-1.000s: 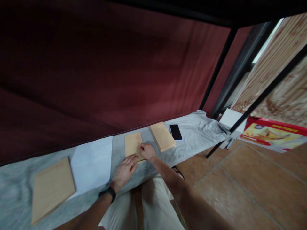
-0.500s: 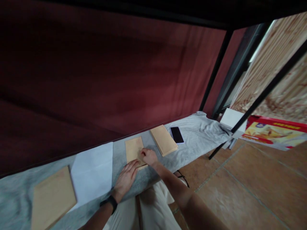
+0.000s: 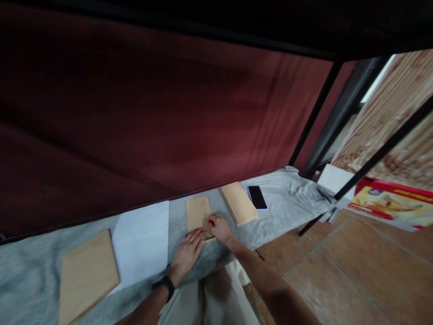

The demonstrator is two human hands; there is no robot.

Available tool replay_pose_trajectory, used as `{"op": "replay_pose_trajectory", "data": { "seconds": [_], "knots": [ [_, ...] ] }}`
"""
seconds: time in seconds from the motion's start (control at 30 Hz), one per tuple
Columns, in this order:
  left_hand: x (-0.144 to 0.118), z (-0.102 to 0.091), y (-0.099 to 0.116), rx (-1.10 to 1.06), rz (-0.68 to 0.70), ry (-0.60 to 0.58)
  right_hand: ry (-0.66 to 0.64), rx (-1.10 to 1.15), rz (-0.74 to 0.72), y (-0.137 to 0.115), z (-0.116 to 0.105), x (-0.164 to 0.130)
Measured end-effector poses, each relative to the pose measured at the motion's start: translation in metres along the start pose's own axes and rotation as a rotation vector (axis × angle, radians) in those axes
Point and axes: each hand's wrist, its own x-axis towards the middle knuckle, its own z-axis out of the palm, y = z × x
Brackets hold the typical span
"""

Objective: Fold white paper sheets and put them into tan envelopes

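Note:
A small brown kraft-paper envelope (image 3: 197, 212) lies on the grey cloth in front of me. My left hand (image 3: 188, 251), with a black band on the wrist, rests on its near left edge with the fingers stretched flat. My right hand (image 3: 218, 226) is closed at the near right part of the envelope, thumb and fingertips pinching what looks like its folded flap. The fingers partly hide that spot. Just right of this hand lies a stack of brown envelopes (image 3: 239, 204).
White paper (image 3: 144, 243) and a larger brown envelope stack (image 3: 88, 275) lie to the left. A phone (image 3: 257, 197) is right of the near stack. Grey cloth (image 3: 291, 198) covers the narrow surface. Black metal bars (image 3: 316, 113) and a red-yellow box (image 3: 394, 203) stand right.
The view has shifted, so everything sits slightly right and lower. My right fingers appear to lift the envelope's near edge a little; my left hand stays on it.

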Motion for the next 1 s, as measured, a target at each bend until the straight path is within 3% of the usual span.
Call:
{"op": "replay_pose_trajectory", "data": {
  "seconds": [0.27, 0.5, 0.77, 1.0],
  "knots": [
    [-0.001, 0.0, -0.001, -0.036, -0.01, 0.008, 0.053, 0.146, -0.145, -0.004, -0.006, -0.046],
    [0.002, -0.002, 0.0, -0.109, -0.026, 0.056, -0.03, -0.037, -0.225, -0.015, -0.008, -0.08],
    [-0.006, -0.013, 0.008, -0.2, -0.001, 0.107, 0.025, -0.012, -0.164, -0.017, -0.007, -0.078],
    [-0.012, -0.001, 0.003, -0.183, -0.024, 0.108, 0.07, 0.002, -0.155, -0.017, -0.004, -0.077]
  ]
}}
